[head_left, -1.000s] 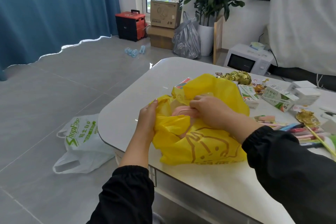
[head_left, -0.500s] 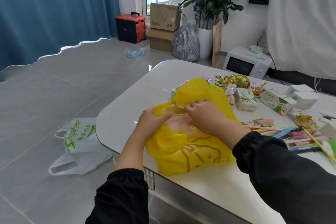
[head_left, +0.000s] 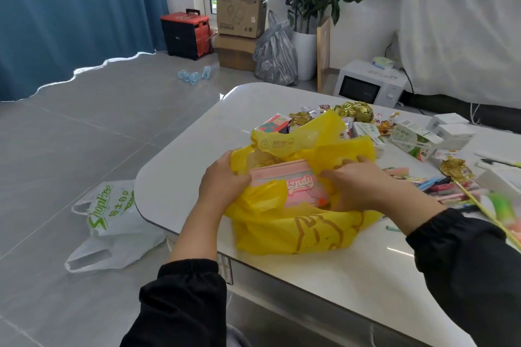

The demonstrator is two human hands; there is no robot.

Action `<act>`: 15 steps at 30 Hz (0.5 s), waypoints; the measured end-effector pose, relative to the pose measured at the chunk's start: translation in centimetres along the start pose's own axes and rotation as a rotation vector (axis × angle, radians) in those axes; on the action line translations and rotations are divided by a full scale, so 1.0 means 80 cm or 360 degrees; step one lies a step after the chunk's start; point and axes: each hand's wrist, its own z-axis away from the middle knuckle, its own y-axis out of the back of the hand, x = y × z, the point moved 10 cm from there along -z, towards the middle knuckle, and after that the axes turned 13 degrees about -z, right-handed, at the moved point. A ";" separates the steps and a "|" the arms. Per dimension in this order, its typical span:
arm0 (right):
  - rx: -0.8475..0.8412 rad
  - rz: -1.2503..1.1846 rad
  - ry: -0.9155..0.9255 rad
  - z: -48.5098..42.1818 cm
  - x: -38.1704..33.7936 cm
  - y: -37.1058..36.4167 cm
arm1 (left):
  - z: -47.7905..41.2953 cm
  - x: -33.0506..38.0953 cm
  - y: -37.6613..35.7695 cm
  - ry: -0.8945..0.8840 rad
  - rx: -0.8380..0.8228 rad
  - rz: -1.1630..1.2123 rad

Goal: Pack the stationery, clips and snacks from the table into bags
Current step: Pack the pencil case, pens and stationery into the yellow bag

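Plainly, the pink pouch sits in the mouth of the yellow bag, which lies near the front-left corner of the counter. The left grip pinches the bag's rim at the pouch's left end. The right grip is curled over the pouch's right end inside the bag, though film hides part of its fingers. The pouch looks soft and padded, light, and likely to fold if squeezed in the middle, so both short ends are the sensible places to hold it. The bag is thin, slippery film with no stiffness. It probably needs holding at the rim or the handle loops, with the mouth kept wide so corners do not snag or tear it. By count there is 1 yellow bag, 1 pink pouch and 1 white bag lying on the floor beside the counter. Unpacked on the counter are 2 white boxes, at least 2 green-and-white cartons that look rigid and easy to pick up by their sides, and a cluster of gold-wrapped snacks. A pile of pens is too overlapped to count; these are thin and apt to roll, so they seem best gathered as a bundle.
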 end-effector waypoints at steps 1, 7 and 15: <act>0.0029 -0.0057 0.0025 0.002 0.001 -0.007 | 0.003 0.005 0.001 -0.0027 0.0037 -0.0128; 0.0138 -0.0651 0.0047 0.002 0.007 -0.034 | 0.042 0.090 -0.046 -0.0598 0.0117 -0.0602; 0.0532 -0.1386 -0.0011 0.007 0.014 -0.012 | 0.036 0.072 -0.098 -0.0624 -0.0045 -0.1070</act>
